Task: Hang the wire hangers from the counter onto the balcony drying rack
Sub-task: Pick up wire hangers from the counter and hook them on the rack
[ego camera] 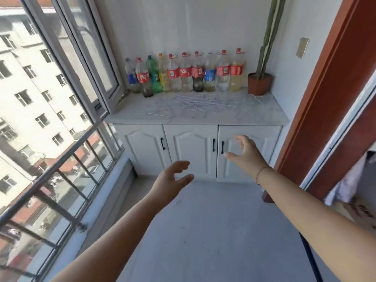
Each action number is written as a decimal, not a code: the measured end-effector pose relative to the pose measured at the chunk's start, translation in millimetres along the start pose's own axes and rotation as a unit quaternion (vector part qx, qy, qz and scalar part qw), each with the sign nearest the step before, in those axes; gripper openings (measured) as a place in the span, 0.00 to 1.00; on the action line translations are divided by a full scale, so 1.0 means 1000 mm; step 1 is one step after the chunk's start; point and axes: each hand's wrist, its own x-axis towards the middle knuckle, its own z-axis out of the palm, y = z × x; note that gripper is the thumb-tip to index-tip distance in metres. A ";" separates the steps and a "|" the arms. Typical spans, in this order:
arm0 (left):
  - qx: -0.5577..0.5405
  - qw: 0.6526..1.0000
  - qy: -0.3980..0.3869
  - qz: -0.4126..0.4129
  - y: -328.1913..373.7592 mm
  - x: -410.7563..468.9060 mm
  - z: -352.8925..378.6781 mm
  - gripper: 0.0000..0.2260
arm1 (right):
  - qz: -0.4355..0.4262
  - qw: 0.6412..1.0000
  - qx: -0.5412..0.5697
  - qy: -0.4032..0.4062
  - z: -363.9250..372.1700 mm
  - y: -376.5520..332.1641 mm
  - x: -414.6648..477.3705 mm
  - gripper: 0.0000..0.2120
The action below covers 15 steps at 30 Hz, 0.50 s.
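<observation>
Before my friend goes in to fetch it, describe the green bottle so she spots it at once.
At the balcony's far end stands a white cabinet with a row of bottles on top. The green bottle is third from the window, the only one with a green body and cap; its neighbours are clear with red and yellow labels.
</observation>
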 end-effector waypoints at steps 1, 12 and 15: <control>0.003 1.000 -0.004 0.000 0.001 0.015 0.003 0.16 | 0.003 1.000 0.001 0.009 -0.004 0.005 0.013 0.28; -0.016 0.999 -0.038 0.026 -0.005 0.212 0.027 0.16 | 0.035 0.998 0.010 0.056 -0.015 0.046 0.181 0.24; -0.017 0.998 -0.049 0.039 0.001 0.280 0.032 0.15 | 0.051 0.996 0.009 0.076 -0.022 0.055 0.233 0.22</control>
